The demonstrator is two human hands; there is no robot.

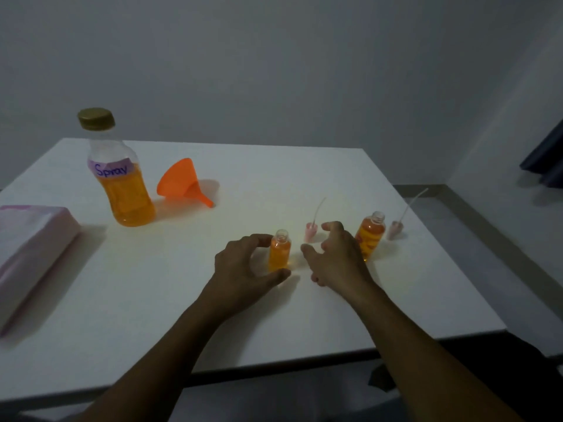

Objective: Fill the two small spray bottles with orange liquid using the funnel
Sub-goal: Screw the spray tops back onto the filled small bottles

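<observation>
Two small uncapped spray bottles hold orange liquid. The nearer one [279, 251] stands at the table's middle, and my left hand [243, 266] curls around its left side, thumb at its base and fingers by its neck. My right hand [332, 254] hovers just right of it, fingers spread and holding nothing. Behind that hand stands the second small bottle [370, 236]. Two pink spray tops with dip tubes lie on the table, one [311, 231] between the bottles, the other [395, 229] at the far right. An orange funnel [182, 181] lies on its side beside the big capped bottle [125, 184] labelled "Spray".
A pink tissue pack [33, 254] lies at the left edge of the white table [152, 300]. A grey wall stands behind the table. A dark curtain [548, 159] hangs at the far right, above the floor past the table's right edge.
</observation>
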